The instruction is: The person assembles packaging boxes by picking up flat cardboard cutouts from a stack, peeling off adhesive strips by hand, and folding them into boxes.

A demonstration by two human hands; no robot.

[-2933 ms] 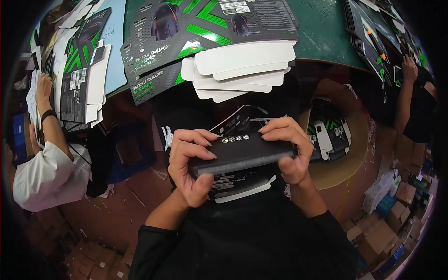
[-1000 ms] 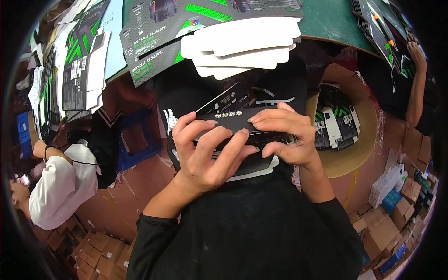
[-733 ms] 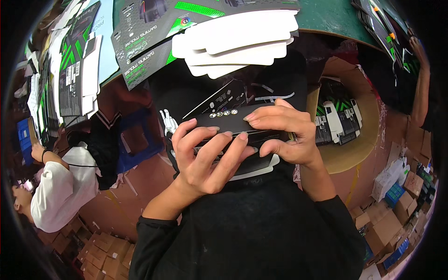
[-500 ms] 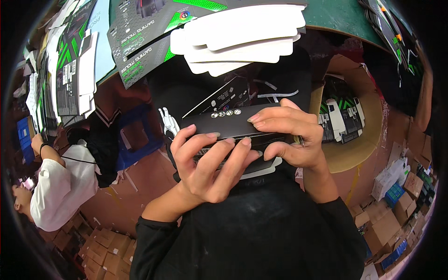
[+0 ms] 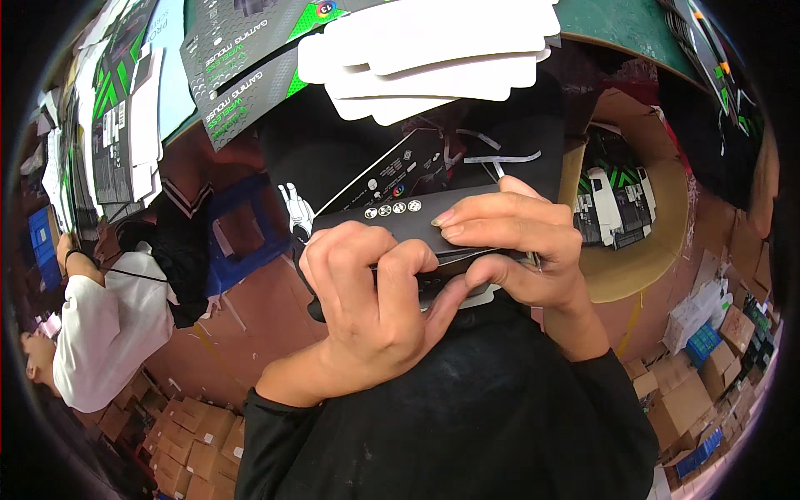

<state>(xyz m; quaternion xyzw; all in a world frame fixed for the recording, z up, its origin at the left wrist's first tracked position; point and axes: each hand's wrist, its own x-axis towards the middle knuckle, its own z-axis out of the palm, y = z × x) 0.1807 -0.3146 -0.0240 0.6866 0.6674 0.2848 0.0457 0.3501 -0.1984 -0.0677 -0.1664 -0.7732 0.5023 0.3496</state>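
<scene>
Against my lap is a black printed carton [image 5: 407, 222], partly folded, with a row of small round icons along its upper panel. My left hand [image 5: 362, 287] is closed over its near left side, fingers bent at the front edge and thumb below. At the right end, my right hand [image 5: 525, 242] pinches the carton, fingers on the upper panel and thumb at the near edge. The carton's near side is mostly hidden by my hands. Just beyond it, on my lap, lies another black printed carton piece [image 5: 392, 179].
Flat black-and-green cartons with white flaps [image 5: 450, 50] overhang the green table [image 5: 617, 33]. At right, an open cardboard box [image 5: 671, 250] holds more cartons. A blue stool [image 5: 242, 221] and a person in white [image 5: 117, 321] are at left. Brown boxes [image 5: 200, 425] fill the lower left.
My left hand's fingers have curled from lying across the carton's upper edge to bending at its near edge. My right hand keeps nearly the same pinch.
</scene>
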